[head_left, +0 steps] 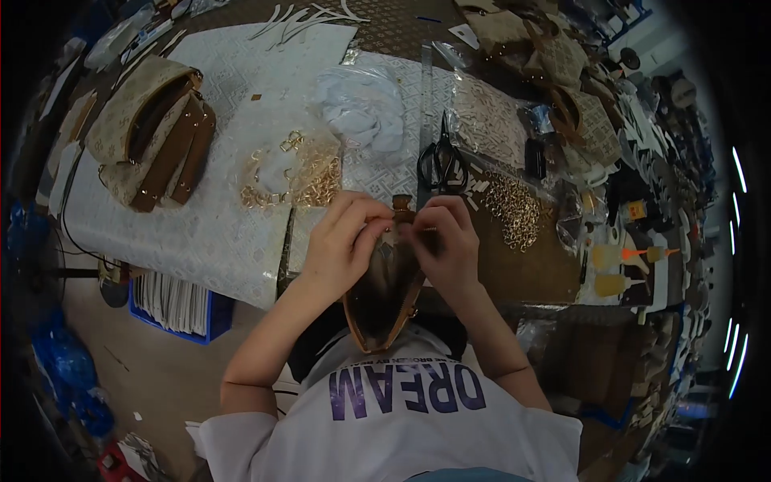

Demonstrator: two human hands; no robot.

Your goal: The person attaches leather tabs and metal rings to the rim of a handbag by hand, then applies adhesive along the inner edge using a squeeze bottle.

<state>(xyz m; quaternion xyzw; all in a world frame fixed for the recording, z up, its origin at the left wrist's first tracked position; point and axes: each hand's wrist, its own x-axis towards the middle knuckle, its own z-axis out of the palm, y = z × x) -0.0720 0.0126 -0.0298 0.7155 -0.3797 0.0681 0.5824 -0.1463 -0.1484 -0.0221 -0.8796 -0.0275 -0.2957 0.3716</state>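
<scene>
A brown handbag (384,301) with a dark open mouth lies between my forearms, its lower end against my shirt. My left hand (347,241) is closed in a pinch at the bag's upper left edge, where a small gold-coloured piece shows by the fingertips. At the upper right edge my right hand (446,241) has its fingers closed, with another bit of gold-coloured metal near them. A short brown tab (402,202) sticks up between the two hands. The fingers hide exactly what they pinch. Black scissors (442,163) lie just beyond my right hand.
Gold-coloured rings (321,181) lie on plastic at left; a gold-coloured chain pile (514,210) sits at right. Patterned bags (152,132) stand far left, more bags (590,120) far right. A ruler (426,96), glue bottles (614,283) and a blue crate (219,319) surround the workspace.
</scene>
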